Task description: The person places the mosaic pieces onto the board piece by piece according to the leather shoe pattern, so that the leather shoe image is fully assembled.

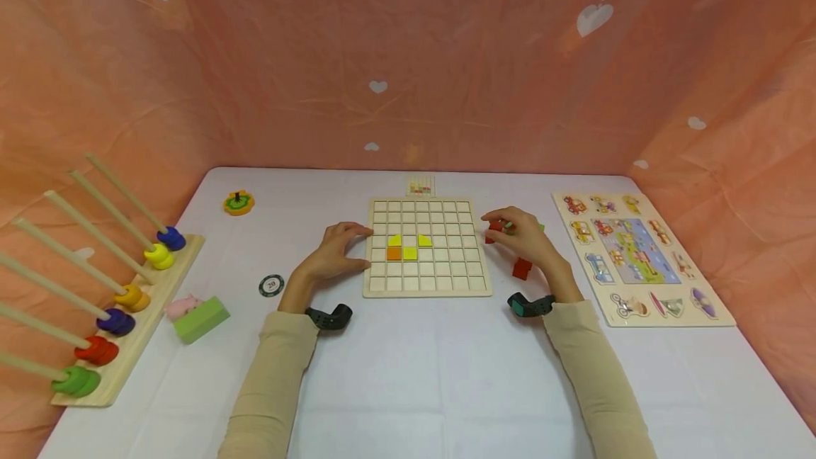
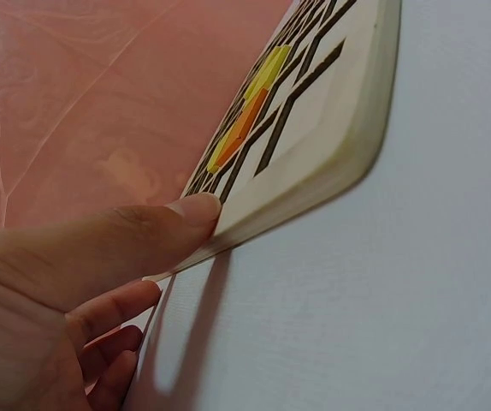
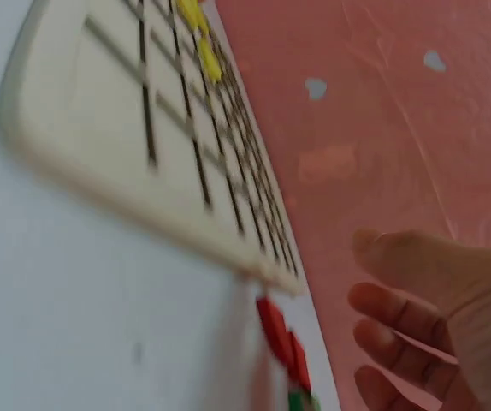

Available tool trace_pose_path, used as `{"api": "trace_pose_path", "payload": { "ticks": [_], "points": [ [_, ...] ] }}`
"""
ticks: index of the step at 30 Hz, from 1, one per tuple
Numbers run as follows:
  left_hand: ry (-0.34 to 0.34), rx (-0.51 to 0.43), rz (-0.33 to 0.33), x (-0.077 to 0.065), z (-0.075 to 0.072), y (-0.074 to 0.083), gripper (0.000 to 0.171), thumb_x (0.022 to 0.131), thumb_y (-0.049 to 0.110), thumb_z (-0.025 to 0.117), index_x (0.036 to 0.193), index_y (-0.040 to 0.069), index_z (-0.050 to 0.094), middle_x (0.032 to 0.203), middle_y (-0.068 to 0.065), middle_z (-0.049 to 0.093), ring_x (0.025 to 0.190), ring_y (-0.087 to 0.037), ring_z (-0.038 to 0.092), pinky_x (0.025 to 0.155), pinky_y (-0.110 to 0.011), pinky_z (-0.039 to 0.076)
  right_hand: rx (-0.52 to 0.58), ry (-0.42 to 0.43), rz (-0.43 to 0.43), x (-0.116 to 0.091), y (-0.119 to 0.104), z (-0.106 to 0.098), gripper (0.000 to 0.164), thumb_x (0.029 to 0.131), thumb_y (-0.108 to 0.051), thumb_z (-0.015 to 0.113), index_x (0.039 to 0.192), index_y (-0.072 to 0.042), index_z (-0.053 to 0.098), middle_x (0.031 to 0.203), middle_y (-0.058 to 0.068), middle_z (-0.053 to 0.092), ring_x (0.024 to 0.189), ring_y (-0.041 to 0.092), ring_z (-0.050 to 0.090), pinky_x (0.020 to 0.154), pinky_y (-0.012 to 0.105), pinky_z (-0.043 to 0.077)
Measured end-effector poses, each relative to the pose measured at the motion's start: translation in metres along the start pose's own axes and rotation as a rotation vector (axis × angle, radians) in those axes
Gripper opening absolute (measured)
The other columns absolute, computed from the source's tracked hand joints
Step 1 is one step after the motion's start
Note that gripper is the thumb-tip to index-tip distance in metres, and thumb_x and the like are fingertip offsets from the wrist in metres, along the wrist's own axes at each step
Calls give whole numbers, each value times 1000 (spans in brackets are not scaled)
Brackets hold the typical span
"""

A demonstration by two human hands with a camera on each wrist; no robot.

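Red blocks right of the grid board seemed light, stiff, best pinched sideways, as our right hand hung near, fingers parted, and our left hand, fingers relaxed, touched the board.

The grid board is of pale wood, smooth and matt, with a rounded, sanded edge. The yellow tile and the orange tile have a flat, smooth, coloured surface. The red pieces are smooth also, but blurred in the right wrist view, so I cannot say surely whether they are wood or plastic. White cloth, matt and lightly creased, covers the counter. The pink curtain is thin and wrinkled, with a faint sheen. On the peg stand, bare wood carries glossy painted rings. The sleeves are soft, matt cloth.
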State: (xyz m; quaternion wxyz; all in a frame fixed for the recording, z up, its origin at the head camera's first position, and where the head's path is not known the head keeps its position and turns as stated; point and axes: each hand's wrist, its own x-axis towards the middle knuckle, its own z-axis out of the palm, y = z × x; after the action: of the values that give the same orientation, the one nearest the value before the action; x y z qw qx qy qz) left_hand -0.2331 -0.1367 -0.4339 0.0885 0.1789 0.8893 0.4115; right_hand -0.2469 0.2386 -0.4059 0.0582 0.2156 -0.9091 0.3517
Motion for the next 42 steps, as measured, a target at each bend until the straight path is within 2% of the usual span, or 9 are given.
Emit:
{"api": "trace_pose_path", "payload": {
  "ticks": [6, 11, 16, 26, 33, 37, 42],
  "points": [
    [7, 6, 5, 1, 0, 0, 59, 76, 13, 75, 130, 8, 52, 139, -15, 35, 133, -33, 18, 108, -56, 16, -37, -16, 134, -9, 16, -8, 37, 82, -11, 69, 117, -1, 60, 109, 19, 55, 99, 34, 51, 87, 49, 43],
    [8, 8, -4, 1, 0, 1, 59, 76, 13, 75, 130, 8, 52, 139, -15, 36, 133, -33, 18, 109, -55, 16, -98, -4, 215, -12, 25, -10, 42, 82, -13, 70, 118, 0, 55, 104, 20, 52, 94, 32, 47, 83, 44, 41],
    [8, 9, -12, 1, 1, 1, 59, 76, 13, 75, 130, 9, 52, 139, -14, 35, 134, -33, 18, 109, -55, 16, -95, -23, 280, -14, 31, -12, 42, 83, -16, 70, 118, 1, 53, 102, 20, 53, 91, 30, 46, 79, 39, 39],
    [7, 6, -14, 2, 2, 0, 58, 76, 13, 75, 130, 9, 52, 139, -14, 35, 134, -33, 17, 109, -55, 16, -80, -45, 282, -14, 30, -14, 35, 84, -12, 68, 112, 5, 57, 94, 19, 58, 83, 28, 49, 74, 34, 41],
    [9, 17, -17, 3, 2, -2, 59, 76, 13, 75, 130, 9, 52, 139, -14, 35, 133, -33, 18, 108, -56, 16, -20, -31, 300, -9, 23, -11, 35, 84, -17, 69, 112, 3, 62, 99, 16, 60, 88, 26, 53, 77, 34, 46],
    [5, 14, -20, 2, 1, -1, 59, 76, 13, 75, 130, 9, 52, 139, -14, 35, 134, -33, 17, 108, -56, 16, 24, -30, 237, -5, 11, -2, 33, 82, -16, 71, 109, 1, 65, 97, 14, 61, 85, 24, 56, 75, 32, 48],
    [6, 14, -14, 1, 1, -1, 59, 76, 13, 75, 130, 9, 52, 139, -15, 36, 133, -33, 18, 108, -56, 16, 54, -35, 90, 1, -7, 17, 31, 78, -15, 75, 104, 0, 68, 93, 11, 62, 83, 21, 59, 73, 29, 50]
  ]
}}
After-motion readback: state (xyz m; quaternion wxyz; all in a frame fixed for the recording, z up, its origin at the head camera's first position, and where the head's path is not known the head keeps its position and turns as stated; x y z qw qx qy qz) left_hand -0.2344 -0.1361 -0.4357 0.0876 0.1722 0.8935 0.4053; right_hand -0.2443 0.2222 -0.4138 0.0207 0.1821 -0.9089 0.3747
